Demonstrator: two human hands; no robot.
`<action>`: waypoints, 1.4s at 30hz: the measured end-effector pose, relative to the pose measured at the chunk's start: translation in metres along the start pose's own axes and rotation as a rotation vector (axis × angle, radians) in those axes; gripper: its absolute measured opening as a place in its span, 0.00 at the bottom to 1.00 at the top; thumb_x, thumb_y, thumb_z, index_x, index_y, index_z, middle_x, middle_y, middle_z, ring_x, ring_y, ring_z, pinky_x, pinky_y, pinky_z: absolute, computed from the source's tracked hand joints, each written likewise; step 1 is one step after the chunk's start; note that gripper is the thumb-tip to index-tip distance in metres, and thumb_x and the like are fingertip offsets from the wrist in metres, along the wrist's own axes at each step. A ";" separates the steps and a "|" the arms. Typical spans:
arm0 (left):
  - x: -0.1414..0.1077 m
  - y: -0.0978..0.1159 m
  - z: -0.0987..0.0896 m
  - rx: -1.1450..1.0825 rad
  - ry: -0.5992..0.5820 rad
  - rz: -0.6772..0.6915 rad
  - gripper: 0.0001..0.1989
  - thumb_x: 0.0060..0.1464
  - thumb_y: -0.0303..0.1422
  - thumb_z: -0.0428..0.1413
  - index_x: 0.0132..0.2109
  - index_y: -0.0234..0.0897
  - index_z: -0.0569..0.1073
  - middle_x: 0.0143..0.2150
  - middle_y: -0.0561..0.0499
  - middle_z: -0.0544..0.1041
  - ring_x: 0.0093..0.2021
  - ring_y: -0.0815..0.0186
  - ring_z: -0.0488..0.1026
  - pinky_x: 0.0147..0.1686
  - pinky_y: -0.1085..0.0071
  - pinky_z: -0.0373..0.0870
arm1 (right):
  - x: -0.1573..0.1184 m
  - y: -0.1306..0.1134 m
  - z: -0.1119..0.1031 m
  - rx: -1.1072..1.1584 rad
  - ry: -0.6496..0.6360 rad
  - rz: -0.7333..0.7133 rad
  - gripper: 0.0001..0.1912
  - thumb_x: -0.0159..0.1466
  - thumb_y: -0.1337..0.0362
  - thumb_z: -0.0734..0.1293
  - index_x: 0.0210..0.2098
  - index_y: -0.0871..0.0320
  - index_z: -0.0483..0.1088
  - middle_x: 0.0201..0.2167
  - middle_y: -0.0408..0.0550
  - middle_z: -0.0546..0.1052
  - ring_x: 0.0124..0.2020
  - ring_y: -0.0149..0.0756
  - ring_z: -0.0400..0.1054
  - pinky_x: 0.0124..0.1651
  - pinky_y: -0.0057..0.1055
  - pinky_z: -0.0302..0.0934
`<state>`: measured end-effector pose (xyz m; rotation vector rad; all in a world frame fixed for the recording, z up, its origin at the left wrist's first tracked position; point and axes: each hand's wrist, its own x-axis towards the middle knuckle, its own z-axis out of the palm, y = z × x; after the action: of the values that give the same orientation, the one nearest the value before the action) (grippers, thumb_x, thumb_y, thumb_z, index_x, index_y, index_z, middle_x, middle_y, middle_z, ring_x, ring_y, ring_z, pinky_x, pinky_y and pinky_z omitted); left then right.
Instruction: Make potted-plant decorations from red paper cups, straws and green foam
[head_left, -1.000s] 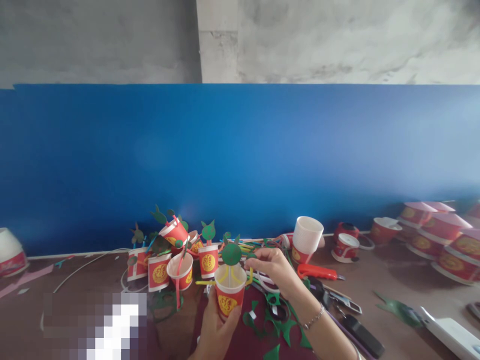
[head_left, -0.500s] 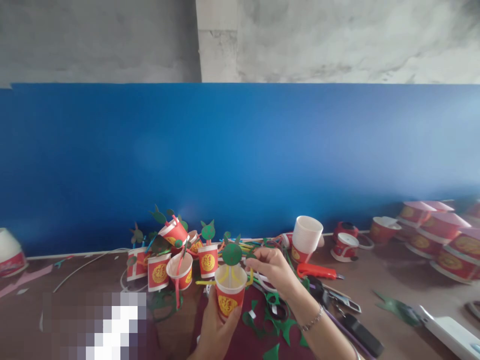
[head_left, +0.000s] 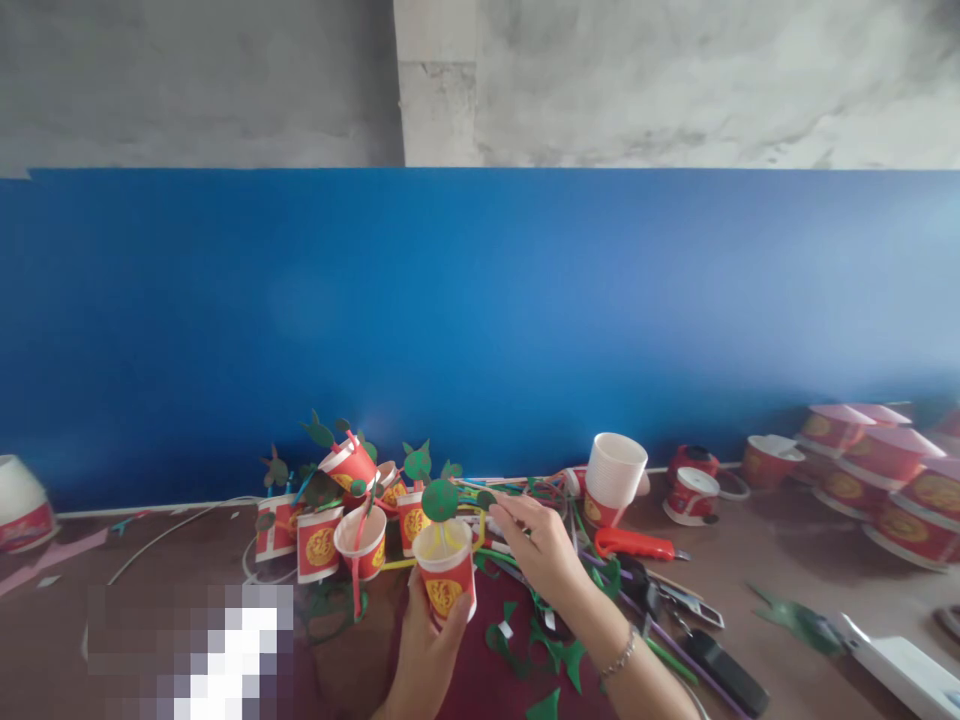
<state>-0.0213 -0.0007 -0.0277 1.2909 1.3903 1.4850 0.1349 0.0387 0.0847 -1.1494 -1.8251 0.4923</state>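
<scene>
My left hand (head_left: 433, 635) is wrapped round a red and white paper cup (head_left: 448, 585) with a yellow emblem. A green round head piece (head_left: 439, 499) stands up from the cup's mouth on a pale stick. Yellow stems stick out of the cup's sides; the right one (head_left: 479, 528) bends upward. At its top is a small green disc (head_left: 487, 499), which the fingertips of my right hand (head_left: 529, 535) touch or pinch. The far side of the cup and part of my left fingers are hidden.
Several similar cups (head_left: 319, 545) with green pieces crowd the left. Green scraps (head_left: 556, 652) lie in front. To the right are stacked white cups (head_left: 615, 475), a red cutter (head_left: 635, 544), a black key fob (head_left: 724, 672), green-handled scissors (head_left: 806, 622) and lidded red tubs (head_left: 911, 515).
My left hand and the cup have shifted slightly left, with the cup turned a little. My right hand has moved slightly left, its fingers straighter, by the green disc.
</scene>
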 end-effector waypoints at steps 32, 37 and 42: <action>0.002 0.010 0.002 0.089 0.034 0.106 0.10 0.53 0.38 0.50 0.41 0.38 0.65 0.31 0.51 0.68 0.29 0.65 0.68 0.30 0.70 0.65 | 0.006 0.059 0.052 -0.011 -0.211 0.311 0.17 0.57 0.60 0.64 0.43 0.65 0.70 0.36 0.54 0.78 0.35 0.41 0.71 0.36 0.30 0.61; 0.005 0.012 -0.001 0.205 0.017 0.209 0.11 0.51 0.37 0.50 0.25 0.40 0.57 0.23 0.56 0.60 0.25 0.68 0.61 0.28 0.73 0.61 | 0.000 0.055 0.040 -0.107 -0.200 0.278 0.15 0.57 0.62 0.64 0.42 0.61 0.71 0.35 0.52 0.78 0.36 0.40 0.71 0.37 0.30 0.61; 0.005 0.006 0.001 0.278 -0.119 0.158 0.20 0.51 0.36 0.48 0.20 0.41 0.44 0.18 0.61 0.46 0.19 0.72 0.47 0.21 0.74 0.48 | -0.008 0.040 0.020 -0.298 -0.129 0.201 0.11 0.54 0.68 0.64 0.37 0.61 0.72 0.37 0.52 0.76 0.40 0.41 0.69 0.42 0.31 0.59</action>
<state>-0.0208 0.0032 -0.0211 1.6673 1.4822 1.3233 0.1394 0.0545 0.0417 -1.5452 -1.9503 0.4252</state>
